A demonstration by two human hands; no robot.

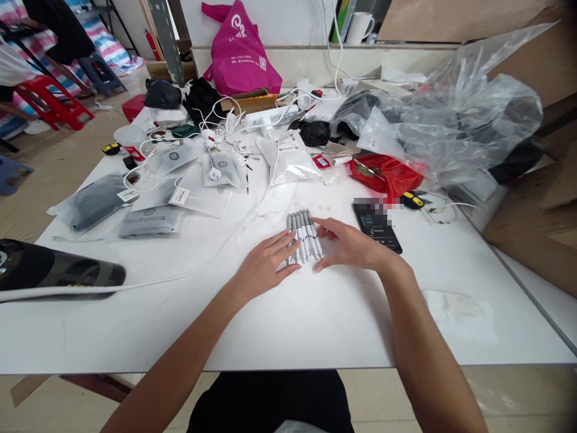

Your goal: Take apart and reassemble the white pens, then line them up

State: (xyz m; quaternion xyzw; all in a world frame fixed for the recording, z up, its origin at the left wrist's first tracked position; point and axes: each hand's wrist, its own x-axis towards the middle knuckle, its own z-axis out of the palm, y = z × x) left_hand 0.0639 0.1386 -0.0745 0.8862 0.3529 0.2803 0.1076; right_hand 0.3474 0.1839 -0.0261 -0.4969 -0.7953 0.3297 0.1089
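Note:
Several white pens with grey grips (304, 234) lie side by side in a row on the white table (279, 331). My left hand (268, 260) rests at the left side of the row, its fingers stretched over the nearest pens. On the other side, my right hand (345, 243) touches the row's right edge with its index finger, thumb held apart near the lower ends. Neither hand grips a pen. A black phone (377, 227) lies just beyond my right hand, partly covered by a blurred patch.
Plastic-wrapped packets (151, 221) and a dark bottle (58, 267) lie to the left, with a white cable (180, 276) crossing the table. A power strip (270, 117), a red plastic bag (387, 174) and clear plastic wrap (451, 120) crowd the back. A pink bag (243, 54) stands behind.

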